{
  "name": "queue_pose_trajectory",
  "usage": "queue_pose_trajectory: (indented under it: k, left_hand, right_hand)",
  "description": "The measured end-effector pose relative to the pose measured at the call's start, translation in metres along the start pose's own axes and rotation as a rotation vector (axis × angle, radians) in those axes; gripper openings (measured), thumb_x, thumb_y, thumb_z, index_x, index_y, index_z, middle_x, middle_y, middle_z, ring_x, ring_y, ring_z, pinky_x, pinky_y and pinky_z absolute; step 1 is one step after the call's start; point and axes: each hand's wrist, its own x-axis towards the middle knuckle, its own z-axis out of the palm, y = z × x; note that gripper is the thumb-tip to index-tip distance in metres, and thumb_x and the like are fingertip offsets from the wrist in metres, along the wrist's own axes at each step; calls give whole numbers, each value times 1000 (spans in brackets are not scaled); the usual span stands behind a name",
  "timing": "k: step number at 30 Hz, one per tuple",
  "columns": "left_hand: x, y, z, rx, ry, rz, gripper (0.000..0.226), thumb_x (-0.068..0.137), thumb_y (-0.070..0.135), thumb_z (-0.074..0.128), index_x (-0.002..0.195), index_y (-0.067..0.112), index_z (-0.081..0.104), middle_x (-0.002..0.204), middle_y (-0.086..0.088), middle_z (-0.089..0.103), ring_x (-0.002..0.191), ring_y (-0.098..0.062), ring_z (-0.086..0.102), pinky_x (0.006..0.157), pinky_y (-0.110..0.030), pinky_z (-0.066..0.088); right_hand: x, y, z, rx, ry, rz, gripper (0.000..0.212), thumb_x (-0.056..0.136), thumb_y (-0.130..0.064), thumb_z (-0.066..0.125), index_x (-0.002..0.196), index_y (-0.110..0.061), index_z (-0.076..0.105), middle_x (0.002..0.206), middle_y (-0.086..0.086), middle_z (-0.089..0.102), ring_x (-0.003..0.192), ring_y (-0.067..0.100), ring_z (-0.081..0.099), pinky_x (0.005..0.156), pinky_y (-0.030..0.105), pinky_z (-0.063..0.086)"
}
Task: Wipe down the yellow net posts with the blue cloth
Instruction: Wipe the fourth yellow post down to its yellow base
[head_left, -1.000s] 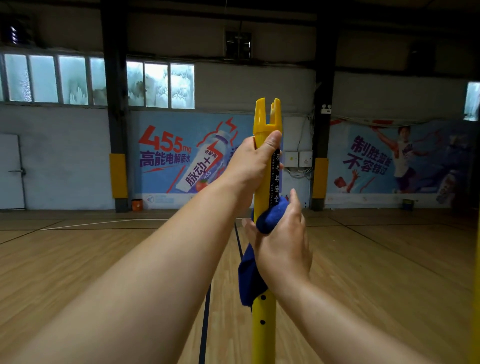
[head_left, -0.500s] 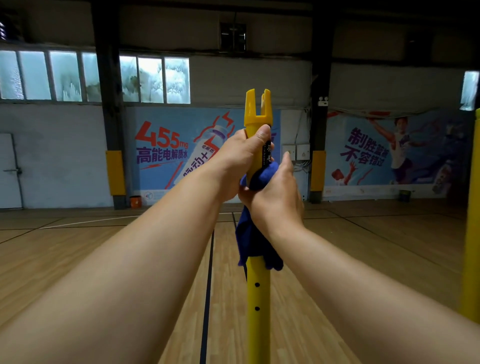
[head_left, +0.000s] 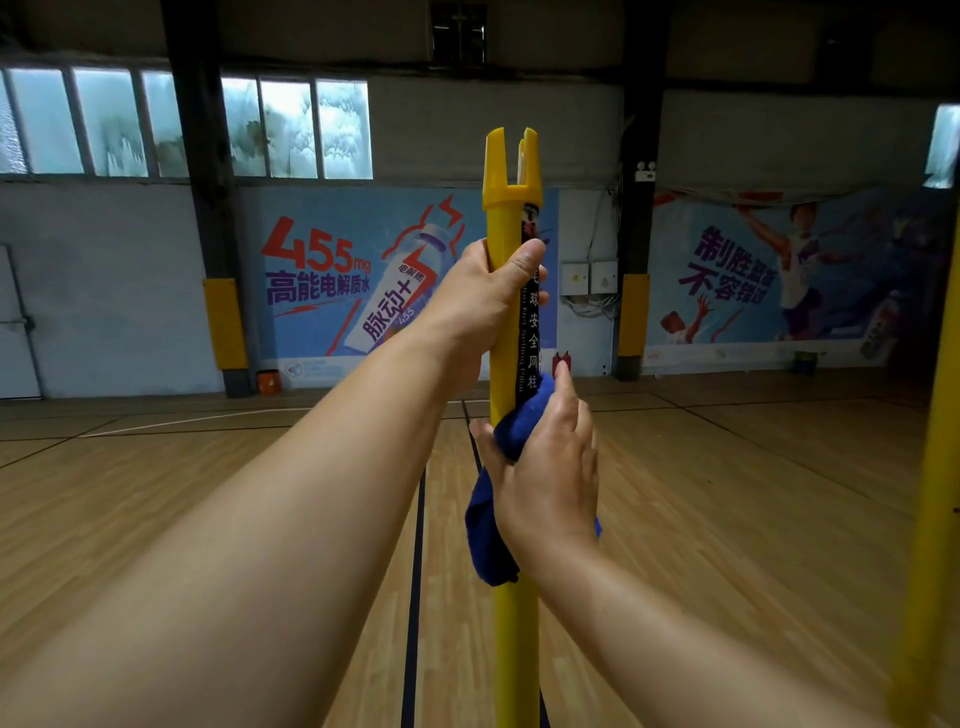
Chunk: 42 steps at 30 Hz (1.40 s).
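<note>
A yellow post (head_left: 511, 639) stands upright in the middle of the view, rising from the bottom edge to a forked cap (head_left: 511, 166) at its top, with a black label strip (head_left: 531, 332) of printed characters running down its front face. The left hand (head_left: 491, 306) grips the post just under the cap, fingers curled round the far side and the thumb lying up the front beside the strip. Below it, apart from it, the right hand (head_left: 550, 467) clasps the blue cloth (head_left: 493, 525) against the post, fingers wrapped round cloth and post together, the index finger pointing up along the right side; a bunch of cloth shows above the thumb at the bottom of the strip and a loose end hangs down on the left of the post under the wrist. A second yellow post (head_left: 930, 519) runs up the right edge of the view, blurred and well apart from the hands. The floor (head_left: 156, 519) is pale wood boards with dark court lines, one passing just left of the post. The far wall (head_left: 104, 270) is grey-blue with two large printed banners, dark pillars padded in yellow low down, and a row of frosted windows (head_left: 182, 124) high on the left. A small orange bin (head_left: 269, 382) sits at the foot of the left pillar; its contents cannot be made out
</note>
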Motion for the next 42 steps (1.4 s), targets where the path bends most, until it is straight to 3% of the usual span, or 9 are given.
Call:
queue_pose_trajectory:
  k: [3,12,21,25,32,36,39,42]
  left_hand:
    - [-2,-2,1,11,5,-2,41,103,36,54,134,9,49,123,-11,67,111,-24,67,101,-46,52]
    - [-3,-6,1,-21,-23,-17,40,104,34,52,134,9,47,117,-10,65,98,-19,67,92,-38,54]
    - [-1,-10,-2,-43,-32,-9,39,104,36,52,135,13,46,112,-8,65,97,-20,67,88,-37,54]
    - [-1,-12,-2,-37,-34,-2,40,104,37,51,136,13,45,112,-7,65,98,-20,67,89,-38,54]
    - [-2,-13,-1,-32,-34,5,39,104,37,51,135,14,45,112,-7,65,98,-21,67,94,-41,54]
    - [-2,-13,-1,-28,-33,2,39,104,37,51,135,14,45,112,-6,65,97,-21,67,92,-40,54]
    - [-2,-13,0,-37,-34,-1,37,104,37,51,134,15,46,111,-6,64,96,-20,67,91,-39,53]
    - [-2,-15,1,-62,-36,5,33,104,35,51,130,16,47,107,-5,64,94,-19,66,88,-37,53]
  right_hand:
    - [-1,-1,-3,-23,-15,3,100,92,-55,64,163,-23,1,160,2,29,149,17,24,121,33,23]
    - [31,-20,-12,-21,-35,19,104,92,-38,72,163,-22,-3,163,5,27,152,24,23,123,42,23]
    - [6,1,-3,-19,-19,-33,101,92,-57,62,162,-23,-2,161,2,27,150,20,23,124,39,23]
    - [-14,18,6,-119,3,-52,97,96,-50,61,162,-22,-6,158,2,27,145,18,26,122,35,25]
    - [-27,30,6,-215,-44,-69,105,97,-27,65,159,-24,-19,161,-1,12,148,15,15,115,22,13]
    - [-16,20,0,-191,-60,-64,103,96,-25,65,161,-22,-14,157,-2,19,146,16,21,121,30,20]
    - [-1,8,-5,-119,-50,-45,96,98,-39,62,162,-21,-7,156,0,25,146,18,24,124,36,23]
    - [7,5,-7,-73,-54,-44,97,96,-33,67,162,-22,-3,154,0,29,144,18,28,122,39,28]
